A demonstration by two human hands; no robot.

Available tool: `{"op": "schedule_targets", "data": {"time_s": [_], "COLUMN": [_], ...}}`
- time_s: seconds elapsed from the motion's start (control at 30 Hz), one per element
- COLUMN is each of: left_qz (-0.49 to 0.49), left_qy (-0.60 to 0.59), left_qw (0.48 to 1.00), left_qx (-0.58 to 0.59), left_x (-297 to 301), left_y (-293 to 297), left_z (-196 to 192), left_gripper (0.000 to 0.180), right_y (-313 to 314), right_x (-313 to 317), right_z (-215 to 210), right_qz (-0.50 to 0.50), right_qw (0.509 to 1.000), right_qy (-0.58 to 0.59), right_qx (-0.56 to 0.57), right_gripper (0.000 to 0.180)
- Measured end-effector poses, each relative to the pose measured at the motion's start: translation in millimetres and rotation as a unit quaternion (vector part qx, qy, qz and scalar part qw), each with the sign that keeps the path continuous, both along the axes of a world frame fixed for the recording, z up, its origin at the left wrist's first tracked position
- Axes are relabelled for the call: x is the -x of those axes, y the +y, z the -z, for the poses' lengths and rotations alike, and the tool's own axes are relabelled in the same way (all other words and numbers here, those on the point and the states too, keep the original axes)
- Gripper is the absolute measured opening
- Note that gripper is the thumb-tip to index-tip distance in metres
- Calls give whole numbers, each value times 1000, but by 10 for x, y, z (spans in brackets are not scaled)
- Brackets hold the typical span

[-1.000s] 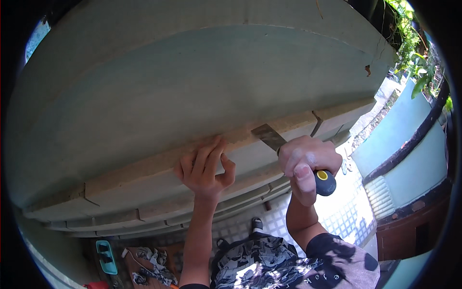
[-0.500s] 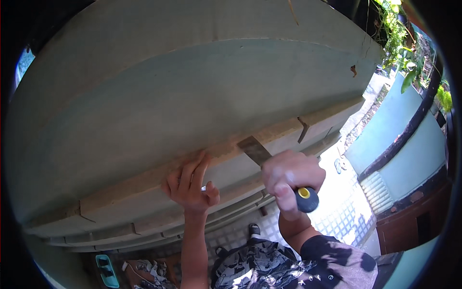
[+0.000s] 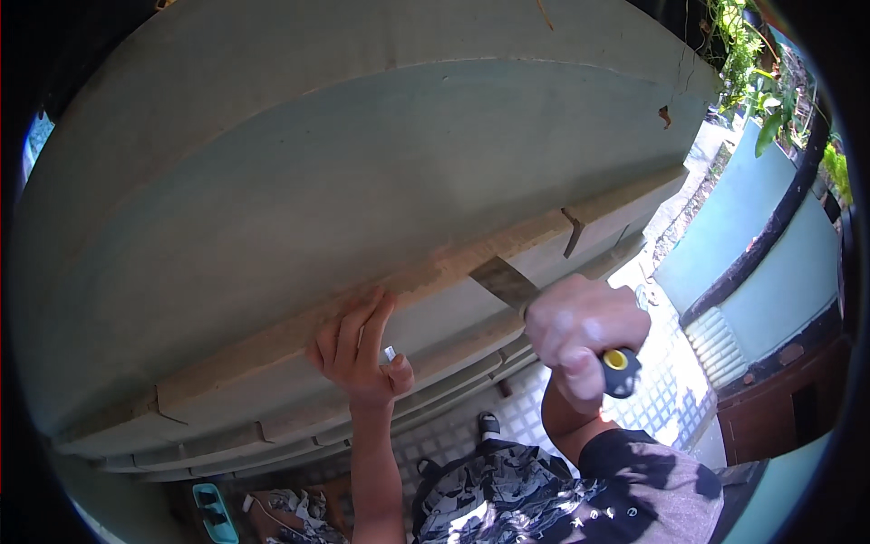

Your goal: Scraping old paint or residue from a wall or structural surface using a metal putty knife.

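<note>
Along the tan ledge, the left hand is resting loosely spread; the right hand is tightly clenching a scraper.

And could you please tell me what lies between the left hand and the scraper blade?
In the head view, only a patchy stretch of ledge separates the left hand from the scraper blade.

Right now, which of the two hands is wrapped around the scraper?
The right hand: it is closed in a fist around the scraper, while the left hand is unclenched, its fingers against the ledge.
</note>
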State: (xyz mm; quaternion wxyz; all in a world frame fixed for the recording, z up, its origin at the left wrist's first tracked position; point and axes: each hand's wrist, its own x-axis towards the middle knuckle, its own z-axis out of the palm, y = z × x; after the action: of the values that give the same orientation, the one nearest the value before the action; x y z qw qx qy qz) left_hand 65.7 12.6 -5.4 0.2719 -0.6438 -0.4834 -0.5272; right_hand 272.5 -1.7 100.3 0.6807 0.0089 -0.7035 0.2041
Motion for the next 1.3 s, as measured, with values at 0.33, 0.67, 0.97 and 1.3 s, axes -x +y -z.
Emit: {"op": "schedule_targets", "data": {"time_s": [0.33, 0.67, 0.97, 1.3], "left_qz": [-4, -13, -13, -11], "left_qy": [-12, -11, -16, -18], "left_qw": [1000, 1000, 1000, 1000], "left_qx": [2, -8, -4, -3], "left_x": [-12, 17, 26, -21], "left_y": [5, 23, 18, 14], "left_z": [37, 23, 21, 6], "left_gripper": [58, 59, 58, 57], "right_y": [183, 164, 241, 337], "right_x": [71, -65, -241, 59], "right_z": [38, -18, -140, 153], "right_qz": [95, -78, -230, -22], "right_qw": [994, 996, 966, 995], "right_qy": [-44, 34, -78, 98], "right_qx": [12, -19, -91, 16], "right_gripper": [38, 31, 17, 25]}}
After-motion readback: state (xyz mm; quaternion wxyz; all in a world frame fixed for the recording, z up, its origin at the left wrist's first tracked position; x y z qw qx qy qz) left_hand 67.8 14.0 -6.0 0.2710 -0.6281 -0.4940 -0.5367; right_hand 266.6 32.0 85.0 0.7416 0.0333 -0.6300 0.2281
